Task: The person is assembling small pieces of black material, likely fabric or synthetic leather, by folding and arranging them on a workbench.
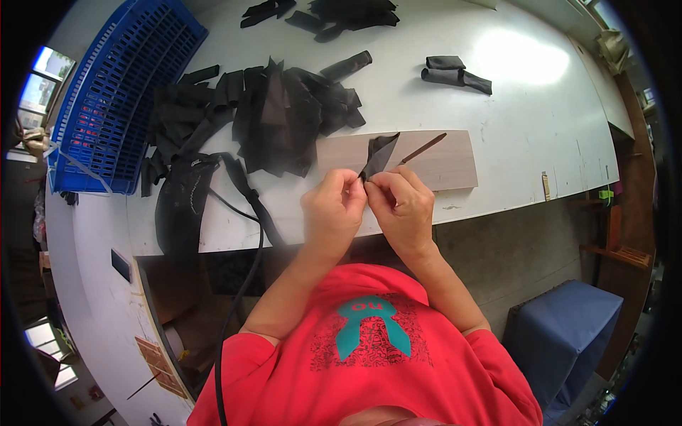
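Pinching black cloth [381,153] at the board [451,160]: my left hand [332,204] and right hand [402,204] both grip its end, it seems.

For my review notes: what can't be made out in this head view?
All in the head view:
- Lower end of the black cloth piece: hidden by the pinching left hand and right hand.
- Inside of the blue crate: mostly blocked by its slatted side.
- Black cable: lower end cut off by the bottom edge.
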{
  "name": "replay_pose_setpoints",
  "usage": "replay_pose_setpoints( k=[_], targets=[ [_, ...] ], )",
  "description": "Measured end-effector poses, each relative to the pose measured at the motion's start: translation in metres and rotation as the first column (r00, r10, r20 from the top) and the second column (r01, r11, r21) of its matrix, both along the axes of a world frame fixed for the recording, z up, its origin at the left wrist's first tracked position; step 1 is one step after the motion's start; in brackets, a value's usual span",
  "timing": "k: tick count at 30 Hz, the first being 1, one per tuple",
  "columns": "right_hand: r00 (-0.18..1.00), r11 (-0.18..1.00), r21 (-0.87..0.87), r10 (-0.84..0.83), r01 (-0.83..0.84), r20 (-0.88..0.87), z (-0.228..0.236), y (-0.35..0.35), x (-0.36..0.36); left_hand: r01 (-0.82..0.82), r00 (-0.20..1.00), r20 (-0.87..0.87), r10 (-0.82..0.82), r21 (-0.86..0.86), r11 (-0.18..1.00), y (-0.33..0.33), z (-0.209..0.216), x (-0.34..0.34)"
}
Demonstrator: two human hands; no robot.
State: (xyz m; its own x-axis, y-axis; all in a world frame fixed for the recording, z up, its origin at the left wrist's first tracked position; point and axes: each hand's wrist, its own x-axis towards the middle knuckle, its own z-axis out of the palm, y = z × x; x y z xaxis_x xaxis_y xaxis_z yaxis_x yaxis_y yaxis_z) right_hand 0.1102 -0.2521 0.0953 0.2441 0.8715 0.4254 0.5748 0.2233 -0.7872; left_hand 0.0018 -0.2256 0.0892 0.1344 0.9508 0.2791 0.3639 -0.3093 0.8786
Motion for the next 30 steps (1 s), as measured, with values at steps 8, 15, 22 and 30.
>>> replay_pose_setpoints(
  k=[8, 15, 22, 30],
  targets=[
    [0.932, 0.983, -0.148, 0.045, -0.105, -0.359, -0.004, -0.005, 0.013, 0.279, 0.903, 0.421, -0.086, -0.422, 0.863, 0.0, 0.01, -0.002],
    [0.999, 0.999, -0.003, -0.041, 0.041, 0.027, -0.017, -0.001, 0.003, -0.065, 0.996, -0.05, 0.078, 0.223, 0.973, -0.007, -0.019, 0.01],
    [0.878, 0.988, -0.148, -0.03, -0.047, -0.477, -0.03, 0.0, 0.014, 0.43, 0.616, 0.765, 0.185, -0.524, 0.735, 0.011, -0.002, -0.008],
    [-0.131, 0.85, -0.027, -0.113, -0.527, -0.985, -0.014, -0.007, 0.01, 0.093, 0.903, 0.427, 0.053, -0.314, 0.945, 0.005, -0.005, 0.008]
  ],
)
